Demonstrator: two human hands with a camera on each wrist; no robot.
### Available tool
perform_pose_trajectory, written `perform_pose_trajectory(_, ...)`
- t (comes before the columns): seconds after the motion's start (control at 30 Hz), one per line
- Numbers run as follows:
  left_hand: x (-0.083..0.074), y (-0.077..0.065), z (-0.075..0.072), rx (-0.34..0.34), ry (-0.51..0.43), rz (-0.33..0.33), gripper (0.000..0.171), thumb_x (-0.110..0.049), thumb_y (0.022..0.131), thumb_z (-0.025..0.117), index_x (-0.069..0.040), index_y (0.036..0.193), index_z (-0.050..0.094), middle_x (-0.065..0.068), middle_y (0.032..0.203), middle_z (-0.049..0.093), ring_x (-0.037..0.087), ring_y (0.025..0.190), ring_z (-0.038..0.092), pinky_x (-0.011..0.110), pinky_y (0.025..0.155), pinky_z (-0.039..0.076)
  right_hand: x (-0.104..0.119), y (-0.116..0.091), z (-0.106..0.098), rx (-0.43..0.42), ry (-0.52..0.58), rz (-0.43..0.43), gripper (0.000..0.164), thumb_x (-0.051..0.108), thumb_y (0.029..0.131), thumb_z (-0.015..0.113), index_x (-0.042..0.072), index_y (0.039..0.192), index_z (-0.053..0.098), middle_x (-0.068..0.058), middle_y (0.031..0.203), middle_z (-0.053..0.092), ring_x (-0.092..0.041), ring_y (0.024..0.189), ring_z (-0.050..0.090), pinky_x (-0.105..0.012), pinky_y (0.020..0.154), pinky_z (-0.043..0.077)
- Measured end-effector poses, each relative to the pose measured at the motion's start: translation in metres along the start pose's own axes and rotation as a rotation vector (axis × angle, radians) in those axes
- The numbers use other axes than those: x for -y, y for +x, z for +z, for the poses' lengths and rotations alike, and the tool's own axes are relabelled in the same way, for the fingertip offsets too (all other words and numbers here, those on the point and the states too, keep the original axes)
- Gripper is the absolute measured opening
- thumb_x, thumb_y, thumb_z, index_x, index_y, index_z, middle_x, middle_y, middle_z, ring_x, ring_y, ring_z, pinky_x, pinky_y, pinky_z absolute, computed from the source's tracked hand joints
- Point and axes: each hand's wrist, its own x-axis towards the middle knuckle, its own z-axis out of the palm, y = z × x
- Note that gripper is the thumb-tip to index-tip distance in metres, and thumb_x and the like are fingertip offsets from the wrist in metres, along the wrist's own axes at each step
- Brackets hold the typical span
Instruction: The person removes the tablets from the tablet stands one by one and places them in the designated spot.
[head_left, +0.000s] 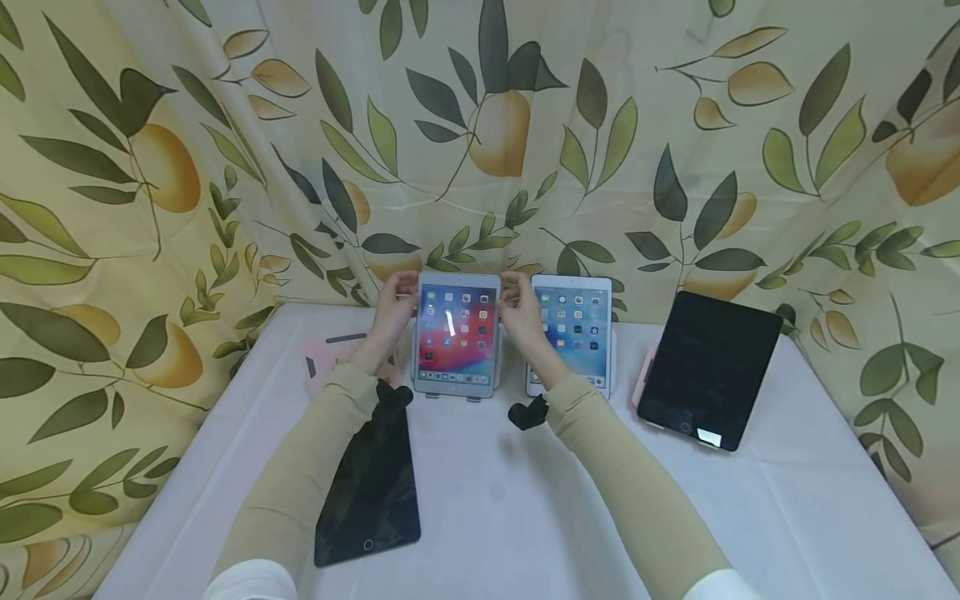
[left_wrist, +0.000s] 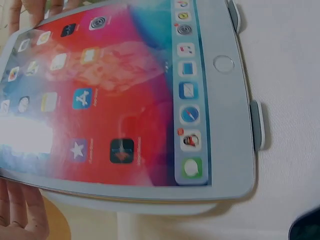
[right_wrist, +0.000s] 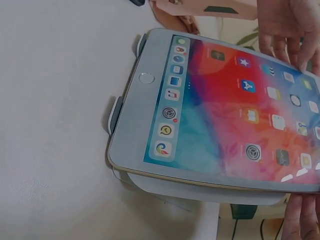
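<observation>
A white-framed tablet (head_left: 456,333) with a lit home screen leans upright on a stand. Two grey-padded lips (left_wrist: 257,125) of this stand catch the tablet's bottom edge. My left hand (head_left: 395,312) grips the tablet's upper left edge, its fingers (right_wrist: 280,45) reaching behind. At the upper right edge my right hand (head_left: 522,310) holds the tablet the same way, partly overlapping a second lit white tablet (head_left: 573,333) in the head view. Part of the stand's pale back plate (right_wrist: 210,192) shows behind the held tablet.
A dark tablet (head_left: 375,492) lies flat under my left forearm. Another dark tablet (head_left: 708,371) leans on a pink stand (head_left: 642,379) at the right. Behind my left hand is a pink stand or holder (head_left: 322,354). A leaf-patterned curtain (head_left: 480,208) hangs behind the white table (head_left: 480,533).
</observation>
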Motion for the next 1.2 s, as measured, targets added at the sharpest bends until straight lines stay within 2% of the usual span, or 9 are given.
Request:
perform_pose_trajectory(0.2,-0.003,-0.005,0.0,0.007,-0.048,-0.012,0.04,0.0,0.094,0.05,-0.008,0.133,0.049,0.001,0.1,0.047,0.013,0.093,0.049,0.031,0.085,0.052,0.001,-0.002,0.0,-0.007,0.018,0.003,0.046,-0.005,0.091,0.052,0.012,0.133,0.048,-0.021,0.113,0.052,-0.02,0.092,0.049,-0.033,0.082,0.05)
perform_pose_trajectory(0.37,-0.005,-0.007,-0.001,0.007,-0.056,-0.013,0.041,0.001,0.093,0.049,-0.008,0.133,0.049,0.002,0.102,0.047,0.015,0.093,0.05,0.037,0.091,0.052,0.0,-0.001,0.0,-0.014,0.034,0.008,0.046,-0.006,0.09,0.052,0.014,0.132,0.049,-0.012,0.105,0.051,-0.017,0.089,0.048,-0.027,0.075,0.051)
perform_pose_trajectory(0.57,-0.007,-0.008,-0.001,-0.004,-0.049,-0.01,0.042,0.003,0.092,0.047,-0.009,0.132,0.05,0.003,0.102,0.048,0.016,0.092,0.051,0.034,0.086,0.052,0.0,0.0,-0.001,-0.014,0.071,0.0,0.045,-0.007,0.09,0.052,0.013,0.13,0.05,-0.006,0.098,0.049,-0.014,0.084,0.048,-0.024,0.07,0.051)
perform_pose_trajectory(0.87,-0.008,-0.012,-0.001,-0.031,0.013,0.02,0.043,0.006,0.09,0.047,-0.009,0.13,0.05,0.004,0.101,0.05,0.015,0.087,0.051,0.026,0.078,0.052,0.001,-0.006,-0.003,-0.006,0.089,-0.025,0.043,-0.007,0.09,0.053,0.012,0.129,0.051,-0.012,0.101,0.051,-0.014,0.081,0.049,-0.027,0.07,0.052)
perform_pose_trajectory(1.07,-0.008,-0.016,0.0,-0.05,0.012,0.049,0.041,0.006,0.091,0.047,-0.009,0.128,0.052,0.005,0.101,0.051,0.014,0.086,0.05,0.028,0.079,0.051,0.001,-0.01,-0.003,-0.006,0.11,-0.048,0.044,-0.009,0.09,0.052,0.011,0.129,0.05,-0.008,0.098,0.05,-0.014,0.081,0.048,-0.026,0.07,0.052)
perform_pose_trajectory(1.2,-0.011,-0.019,0.0,-0.061,0.014,0.073,0.04,0.006,0.091,0.048,-0.009,0.128,0.052,0.006,0.101,0.051,0.014,0.086,0.051,0.035,0.086,0.051,0.003,-0.012,-0.005,-0.01,0.109,-0.071,0.044,-0.009,0.09,0.052,0.011,0.129,0.049,-0.007,0.097,0.051,-0.013,0.081,0.049,-0.024,0.071,0.053)
